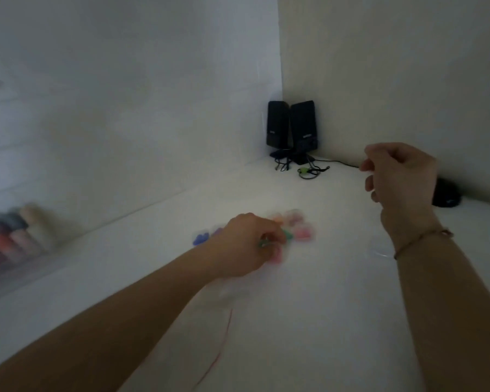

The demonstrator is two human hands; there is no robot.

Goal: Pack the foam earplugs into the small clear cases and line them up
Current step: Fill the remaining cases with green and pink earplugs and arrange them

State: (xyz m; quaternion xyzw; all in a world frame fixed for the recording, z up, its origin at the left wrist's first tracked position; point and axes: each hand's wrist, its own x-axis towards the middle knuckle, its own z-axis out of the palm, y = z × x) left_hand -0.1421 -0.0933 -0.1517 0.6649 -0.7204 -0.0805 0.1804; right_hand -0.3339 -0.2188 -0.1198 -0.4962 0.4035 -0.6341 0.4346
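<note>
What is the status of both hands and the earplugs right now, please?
Left hand down on the earplug pile, fingers curled round a green one. Right hand raised, contents unclear. Picture blurred; nothing seen in the way.

You see a smooth, matt white table (309, 306). The two speakers (290, 128) look like black glossy plastic. The earplugs (300, 230) look soft and matt.

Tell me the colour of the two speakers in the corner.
Black. The speakers stand side by side in the corner of the table; the head view, the only one, shows them clearly.
</note>
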